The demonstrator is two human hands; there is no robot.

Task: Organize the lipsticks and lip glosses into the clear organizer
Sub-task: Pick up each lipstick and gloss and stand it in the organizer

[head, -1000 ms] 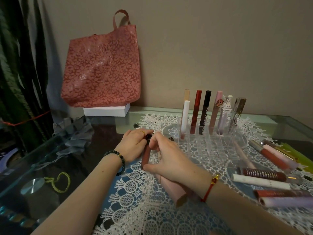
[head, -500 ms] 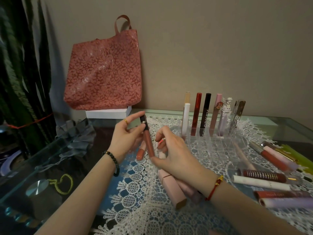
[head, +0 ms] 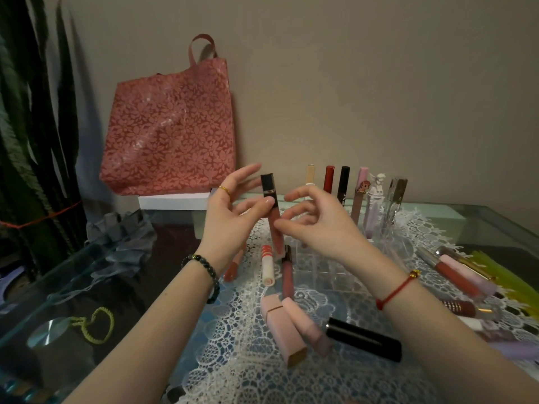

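We saw the left hand [head: 230, 217] pinch the gloss [head: 275, 239] upright, thumb on the seam under its square black cap, the other fingers fanned out. The right hand [head: 318, 225] had fingertips at the tube's pinkish body just below, though we could not tell whether that grip closed on it or only touched. The gloss hung over the middle of the glass counter [head: 466, 217], near the organizer [head: 335, 266] toward the far edge. We judged the tube smooth, glossy and thinly held, so it could slip in a hand-over. The organizer's clear walls were hard to read, so the base could catch a divider. A careless sweep could also topple the tall, slim tubes [head: 329, 179] in its back row. The lace [head: 239, 368] was bumpy, and the round lipsticks [head: 363, 339] could roll
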